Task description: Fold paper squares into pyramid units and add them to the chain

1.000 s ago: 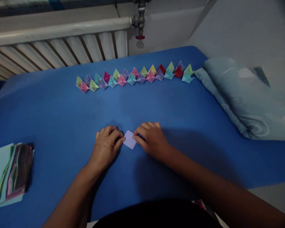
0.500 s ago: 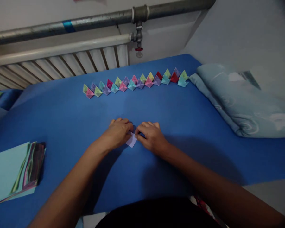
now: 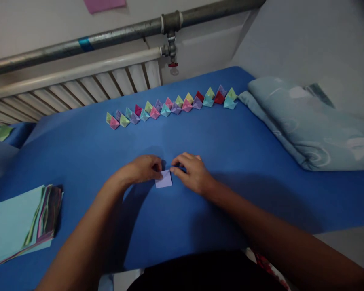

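A small folded piece of lilac paper (image 3: 164, 180) lies on the blue surface in front of me. It is roughly square, and a crease or flap edge shows on it. My left hand (image 3: 146, 167) holds its upper left part, thumb on top and fingers curled behind. At the upper right corner, my right hand (image 3: 190, 171) has its thumb and forefinger drawn together on the paper's edge. The fingertips hide that corner in part.
Beyond my hands, a double row of colourful folded paper pieces (image 3: 165, 109) stretches across the blue surface (image 3: 182, 226). At left lies a stack of coloured paper sheets (image 3: 15, 222). A folded light-blue blanket (image 3: 291, 121) is at right. A radiator (image 3: 87, 87) and metal pipe (image 3: 124, 34) run behind.
The lilac paper has turned from a diamond position to lying nearly square to me. My left hand has shifted left, baring more of the paper. The view has tilted slightly.
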The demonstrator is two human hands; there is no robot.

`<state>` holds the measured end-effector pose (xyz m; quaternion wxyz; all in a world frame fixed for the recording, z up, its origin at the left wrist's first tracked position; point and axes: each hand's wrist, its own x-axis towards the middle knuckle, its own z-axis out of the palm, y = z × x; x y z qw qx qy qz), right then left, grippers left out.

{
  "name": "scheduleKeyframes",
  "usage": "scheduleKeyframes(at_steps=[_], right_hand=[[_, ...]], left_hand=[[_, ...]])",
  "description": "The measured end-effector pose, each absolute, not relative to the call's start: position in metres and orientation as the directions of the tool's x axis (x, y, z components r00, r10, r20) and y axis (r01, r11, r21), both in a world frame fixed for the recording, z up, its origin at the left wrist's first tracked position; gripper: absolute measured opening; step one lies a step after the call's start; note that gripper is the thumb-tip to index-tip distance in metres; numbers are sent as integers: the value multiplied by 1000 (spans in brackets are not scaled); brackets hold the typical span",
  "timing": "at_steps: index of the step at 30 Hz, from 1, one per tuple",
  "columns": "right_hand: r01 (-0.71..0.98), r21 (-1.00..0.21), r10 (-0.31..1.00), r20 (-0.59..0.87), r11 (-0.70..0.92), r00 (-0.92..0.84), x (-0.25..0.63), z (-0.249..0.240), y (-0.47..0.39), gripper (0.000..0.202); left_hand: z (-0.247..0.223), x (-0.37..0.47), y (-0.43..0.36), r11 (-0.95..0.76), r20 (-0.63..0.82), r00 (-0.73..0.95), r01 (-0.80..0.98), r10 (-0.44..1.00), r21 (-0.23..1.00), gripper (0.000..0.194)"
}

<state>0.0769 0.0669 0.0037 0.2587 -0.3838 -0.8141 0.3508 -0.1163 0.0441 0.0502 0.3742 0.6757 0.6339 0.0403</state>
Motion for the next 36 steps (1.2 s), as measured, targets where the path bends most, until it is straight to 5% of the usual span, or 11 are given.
scheduleKeyframes(at_steps=[3,5,12,21,28,36], right_hand=[[251,-944,883,78,215,-462,76,7,70,15],[107,-993,896,-1,52,-445,73,9,71,19],[-137,-980,865,-61,-148,-497,56,5,66,23],[-3,-991,875,-115,-132,-471,56,8,65,17],[201,-977,859,-37,77,-510,59,15,65,16],[228,-971,811,-75,73,-580,60,19,64,10]], left_hand=[[50,-126,36,334,-388,58,407,920,850,17],[46,-125,31,345,-338,-72,143,938,928,23],[24,-94,20,227,-336,-276,-361,901,904,36],[15,-90,18,207,-297,-225,-351,928,913,30],[18,-111,16,232,-263,-134,-207,955,950,20],[24,-113,10,260,-260,19,-106,966,960,16]])
